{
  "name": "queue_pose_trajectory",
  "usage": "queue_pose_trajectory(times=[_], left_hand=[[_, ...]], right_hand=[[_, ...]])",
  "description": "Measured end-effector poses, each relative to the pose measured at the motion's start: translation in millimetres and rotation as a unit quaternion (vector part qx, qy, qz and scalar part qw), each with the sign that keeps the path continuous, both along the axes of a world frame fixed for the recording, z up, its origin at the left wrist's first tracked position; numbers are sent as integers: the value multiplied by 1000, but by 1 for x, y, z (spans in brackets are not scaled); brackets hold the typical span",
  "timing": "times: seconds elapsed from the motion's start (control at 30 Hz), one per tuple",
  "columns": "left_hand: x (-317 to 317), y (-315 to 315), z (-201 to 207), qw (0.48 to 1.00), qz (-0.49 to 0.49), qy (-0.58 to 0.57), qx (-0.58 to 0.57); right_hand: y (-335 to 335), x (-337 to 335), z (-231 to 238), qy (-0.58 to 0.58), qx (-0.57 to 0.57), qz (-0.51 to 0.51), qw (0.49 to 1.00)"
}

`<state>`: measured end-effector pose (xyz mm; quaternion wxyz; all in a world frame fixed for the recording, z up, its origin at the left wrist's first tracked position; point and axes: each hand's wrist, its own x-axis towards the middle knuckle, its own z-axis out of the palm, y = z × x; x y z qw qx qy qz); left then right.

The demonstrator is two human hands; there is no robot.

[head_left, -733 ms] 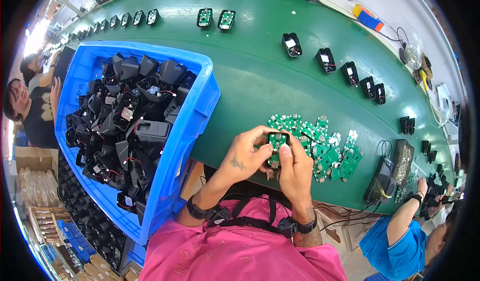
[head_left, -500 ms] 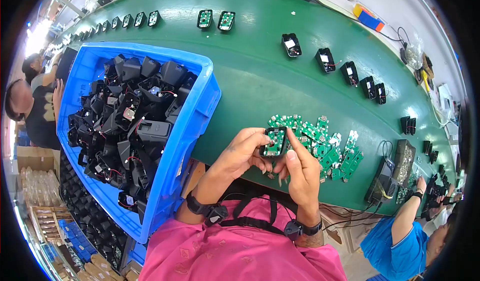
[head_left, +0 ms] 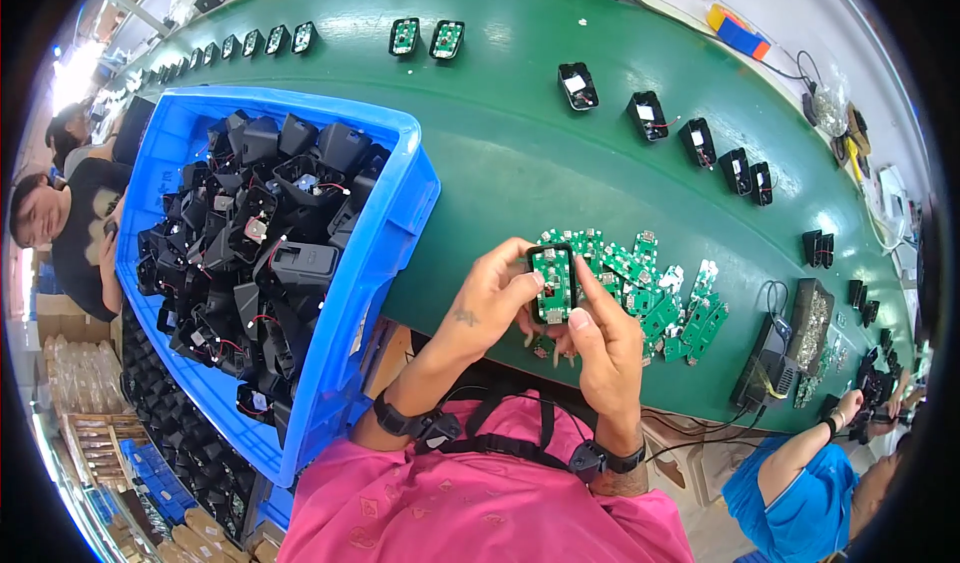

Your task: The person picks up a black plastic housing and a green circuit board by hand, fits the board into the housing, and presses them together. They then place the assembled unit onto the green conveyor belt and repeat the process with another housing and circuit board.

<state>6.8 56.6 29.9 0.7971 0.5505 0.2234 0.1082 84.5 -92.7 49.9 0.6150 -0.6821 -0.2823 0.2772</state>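
Between both my hands is a small black plastic housing (head_left: 573, 285) with a green circuit board (head_left: 551, 275) sitting inside its rim. My left hand (head_left: 497, 291) closes round the housing's left side, its thumb lying on the board's edge. My right hand (head_left: 607, 346) grips the right side and lower end, index finger along the rim and thumb at the bottom corner. The undersides of the fingers are partly hidden. Just right of and behind my hands lies a loose heap of green circuit boards (head_left: 660, 315) on the green table (head_left: 490, 183).
At my left stands a blue bin (head_left: 408, 178) heaped with black housings (head_left: 305, 263). More housings (head_left: 578, 87) line the table's far side, some with boards in them. A black power device (head_left: 765, 363) and a tray of small parts (head_left: 808, 325) stand right. Co-workers are at both sides.
The housing has tilted so its board faces up more fully, and my left thumb has moved onto the board's edge. The person at left has turned; the co-worker's arm at right has shifted.
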Motion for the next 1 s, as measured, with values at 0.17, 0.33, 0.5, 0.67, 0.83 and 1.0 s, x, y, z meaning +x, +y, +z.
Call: queue_pose_trajectory(times=[0.17,0.33,0.5,0.67,0.83,1.0], left_hand=[[-3,-5,12,998,21,-10,63],[-6,-8,11,984,-17,12,176],[-6,-9,16,956,-16,28,291],[0,-5,16,940,-13,7,340],[39,33,1,965,43,28,259],[119,139,-78,834,242,35,494]], right_hand=[[1,1,-2,-7,-18,-14,1000],[4,5,-2,-128,-99,-20,987],[6,3,-1,-156,-116,-23,981],[10,4,-4,-165,-82,-37,982],[9,7,-10,-261,-105,-90,955],[4,-14,-18,-445,-182,-24,876]])
